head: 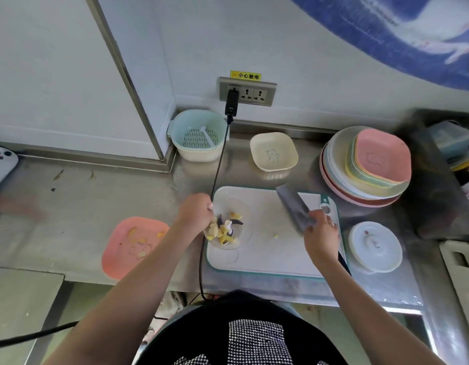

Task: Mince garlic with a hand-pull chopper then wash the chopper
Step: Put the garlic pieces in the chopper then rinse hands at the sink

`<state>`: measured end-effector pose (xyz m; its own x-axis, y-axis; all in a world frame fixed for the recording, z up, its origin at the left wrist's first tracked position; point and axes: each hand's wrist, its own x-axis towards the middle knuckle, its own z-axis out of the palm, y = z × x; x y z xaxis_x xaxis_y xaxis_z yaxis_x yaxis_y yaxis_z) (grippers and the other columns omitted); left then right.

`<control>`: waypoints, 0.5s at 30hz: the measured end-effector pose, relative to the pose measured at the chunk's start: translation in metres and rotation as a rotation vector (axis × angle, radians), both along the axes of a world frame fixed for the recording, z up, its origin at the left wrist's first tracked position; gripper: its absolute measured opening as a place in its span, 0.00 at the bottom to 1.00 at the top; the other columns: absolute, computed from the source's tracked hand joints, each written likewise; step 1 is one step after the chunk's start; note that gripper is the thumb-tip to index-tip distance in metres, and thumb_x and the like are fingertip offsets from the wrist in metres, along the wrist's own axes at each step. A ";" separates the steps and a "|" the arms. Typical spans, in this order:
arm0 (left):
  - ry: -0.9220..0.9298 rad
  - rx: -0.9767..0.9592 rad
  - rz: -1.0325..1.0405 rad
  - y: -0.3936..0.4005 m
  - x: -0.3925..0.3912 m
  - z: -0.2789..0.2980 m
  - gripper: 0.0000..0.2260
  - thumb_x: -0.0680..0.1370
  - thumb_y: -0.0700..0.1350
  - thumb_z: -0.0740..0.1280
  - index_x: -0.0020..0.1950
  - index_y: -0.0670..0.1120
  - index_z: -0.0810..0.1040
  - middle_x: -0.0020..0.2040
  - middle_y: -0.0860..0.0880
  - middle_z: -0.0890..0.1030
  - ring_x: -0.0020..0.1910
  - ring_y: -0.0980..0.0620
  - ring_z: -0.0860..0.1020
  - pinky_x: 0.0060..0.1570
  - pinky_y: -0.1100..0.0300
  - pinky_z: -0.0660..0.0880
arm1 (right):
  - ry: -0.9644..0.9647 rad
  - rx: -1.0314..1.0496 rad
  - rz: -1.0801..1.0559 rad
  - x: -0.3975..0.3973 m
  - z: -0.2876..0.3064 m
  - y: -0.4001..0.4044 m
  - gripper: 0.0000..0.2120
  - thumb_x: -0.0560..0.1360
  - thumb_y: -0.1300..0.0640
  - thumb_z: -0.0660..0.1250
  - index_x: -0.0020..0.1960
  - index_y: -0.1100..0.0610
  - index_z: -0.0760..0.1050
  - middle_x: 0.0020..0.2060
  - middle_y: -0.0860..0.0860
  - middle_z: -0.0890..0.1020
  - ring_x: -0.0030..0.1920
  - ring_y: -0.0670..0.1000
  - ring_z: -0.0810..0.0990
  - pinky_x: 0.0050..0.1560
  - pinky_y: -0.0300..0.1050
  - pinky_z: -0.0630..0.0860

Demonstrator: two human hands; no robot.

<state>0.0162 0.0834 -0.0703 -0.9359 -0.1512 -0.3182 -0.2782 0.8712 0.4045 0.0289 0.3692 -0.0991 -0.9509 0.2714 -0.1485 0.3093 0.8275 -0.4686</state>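
The clear chopper bowl (229, 225) sits on the white cutting board (270, 248), near its left edge. Inside it are pale yellow garlic pieces (219, 230) lying around the dark blades (237, 222). The bowl has no top on, so the garlic can go in. The round white lid (375, 246) waits on the surface (78, 196) just to the right of the board, out of the way.

The left hand (195, 213) is at the bowl's left rim with its fingers curled. It seems to hold the rim so the bowl does not slide, but I cannot tell for sure if it grips it. The right hand (320, 234) is wrapped around a big knife (294, 206). The flat blade points up and away over the board, lifted off it. One tiny bit of garlic (275, 235) is left on the board, apart from the bowl.

A pink plate (134, 246) with a few scraps lies to the left of the board. A stack of plates (365, 164) stands at the back right.

I think the garlic is almost all loaded. Next the knife should be put down and the lid put on. The pulling and the washing are not done yet.
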 end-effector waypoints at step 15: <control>-0.036 0.157 -0.095 0.068 -0.023 0.007 0.06 0.73 0.38 0.63 0.38 0.42 0.78 0.33 0.44 0.78 0.41 0.43 0.80 0.39 0.55 0.72 | 0.150 -0.293 0.252 -0.002 0.033 -0.035 0.09 0.76 0.59 0.67 0.55 0.52 0.80 0.48 0.45 0.74 0.41 0.41 0.73 0.41 0.24 0.67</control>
<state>-0.0069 0.1513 -0.0629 -0.9311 -0.0084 -0.3647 -0.2145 0.8214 0.5286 0.0272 0.3343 -0.0663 -0.9992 -0.0054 -0.0397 0.0248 0.6934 -0.7201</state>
